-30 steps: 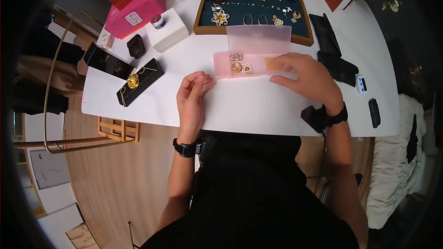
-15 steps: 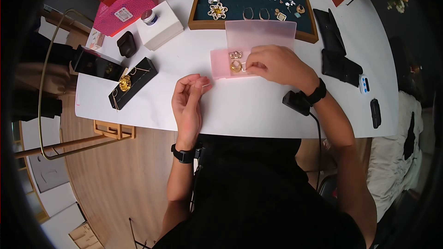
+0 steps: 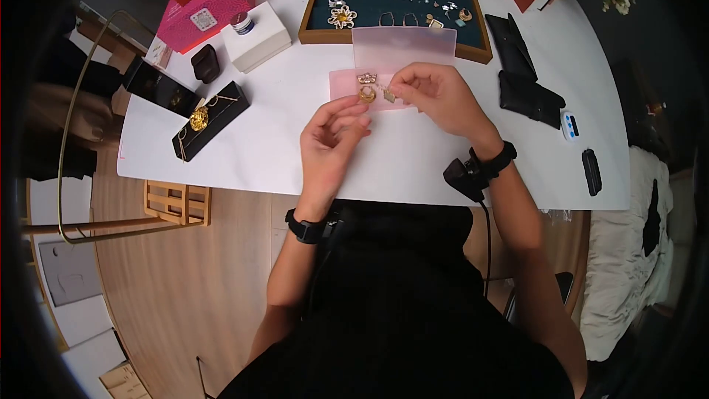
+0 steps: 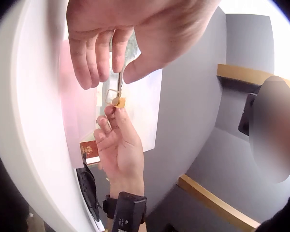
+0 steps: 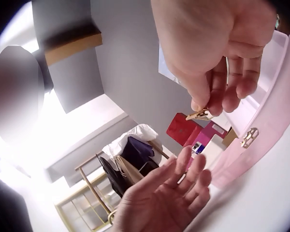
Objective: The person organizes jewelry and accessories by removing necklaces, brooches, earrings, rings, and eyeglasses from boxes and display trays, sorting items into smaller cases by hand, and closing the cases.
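Observation:
My right hand [image 3: 437, 100] pinches a small square piece of gold jewellery [image 4: 119, 102] between thumb and fingers. It hangs over the pink case [image 3: 340, 86], whose translucent lid [image 3: 405, 44] stands raised at the back. In the case lie a round gold hoop [image 3: 367, 94] and a jewelled gold piece [image 3: 367, 78]. Just in front of the hoop is my left hand [image 3: 332, 140], palm turned inward, fingers loosely bent. The right wrist view shows that left hand [image 5: 159, 205] holding nothing.
Behind the case is a wooden display box [image 3: 314, 33] with jewellery on dark green lining. On the left are a black stand [image 3: 221, 118] with gold jewellery and a white box [image 3: 266, 41]. Black pouches [image 3: 528, 100] and a blue-buttoned white device [image 3: 569, 125] lie on the right.
My right hand moved left across the case, took the square piece from it and lifted it. My left hand moved right and forward, up to the case's front edge.

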{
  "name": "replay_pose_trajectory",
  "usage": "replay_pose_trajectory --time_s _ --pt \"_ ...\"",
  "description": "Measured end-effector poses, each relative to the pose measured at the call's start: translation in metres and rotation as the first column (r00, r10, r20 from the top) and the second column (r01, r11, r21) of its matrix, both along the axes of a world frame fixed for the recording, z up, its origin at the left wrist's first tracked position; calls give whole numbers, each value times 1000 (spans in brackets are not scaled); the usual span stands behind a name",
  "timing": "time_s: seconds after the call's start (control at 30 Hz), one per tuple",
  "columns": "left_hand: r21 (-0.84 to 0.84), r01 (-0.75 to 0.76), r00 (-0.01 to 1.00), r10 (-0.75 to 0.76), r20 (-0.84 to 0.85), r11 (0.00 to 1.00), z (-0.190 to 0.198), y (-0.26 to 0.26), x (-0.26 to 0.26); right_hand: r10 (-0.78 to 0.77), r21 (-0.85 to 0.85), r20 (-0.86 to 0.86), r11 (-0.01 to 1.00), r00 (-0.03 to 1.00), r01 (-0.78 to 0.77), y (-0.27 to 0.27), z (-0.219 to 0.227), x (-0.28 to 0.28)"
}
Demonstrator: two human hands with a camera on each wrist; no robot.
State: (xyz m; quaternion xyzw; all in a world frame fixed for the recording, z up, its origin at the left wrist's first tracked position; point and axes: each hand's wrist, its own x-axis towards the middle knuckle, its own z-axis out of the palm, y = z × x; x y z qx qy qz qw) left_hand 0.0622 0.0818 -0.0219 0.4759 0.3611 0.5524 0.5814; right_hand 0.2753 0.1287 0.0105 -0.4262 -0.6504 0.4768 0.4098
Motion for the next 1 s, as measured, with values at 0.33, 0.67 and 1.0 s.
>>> replay_pose_trajectory --time_s 0.33,0.67,1.0 --pt "-41 55 990 -49 132 998 -8 -4 9 198 2 13 980 980 -198 -12 -5 -9" --pt "-120 99 975 -72 210 988 -9 -4 7 151 190 -52 972 987 -138 -11 -18 -13" --pt "-167 124 957 -73 282 978 -6 -2 5 183 283 -7 943 983 -174 -10 -18 -12"
